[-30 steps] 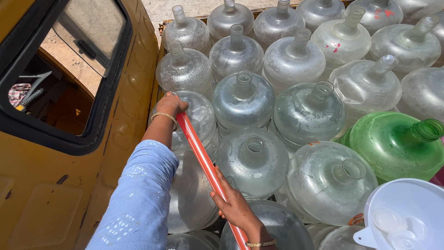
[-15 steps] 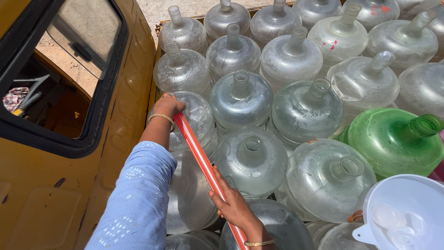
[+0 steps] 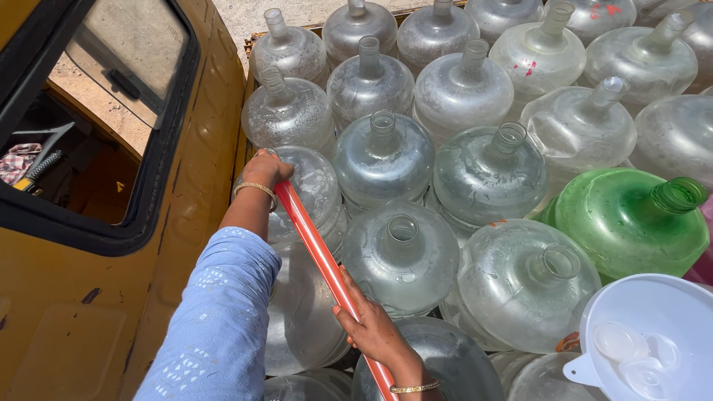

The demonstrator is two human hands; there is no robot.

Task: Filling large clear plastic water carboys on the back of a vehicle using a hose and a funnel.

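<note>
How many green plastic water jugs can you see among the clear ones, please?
1: the green plastic water jug lies at the right side of the load, just above the white plastic funnel. Others may be hidden outside the frame.

The left arm, in a pale blue sleeve, reaches forward and up, a bangle on its wrist. The left hand (image 3: 264,169) is curled shut, knuckles up, fingers wrapped tight. The right hand (image 3: 373,327) sits lower and nearer the body, palm down, fingers closed in a grip, a thin bangle on that wrist too.
</note>
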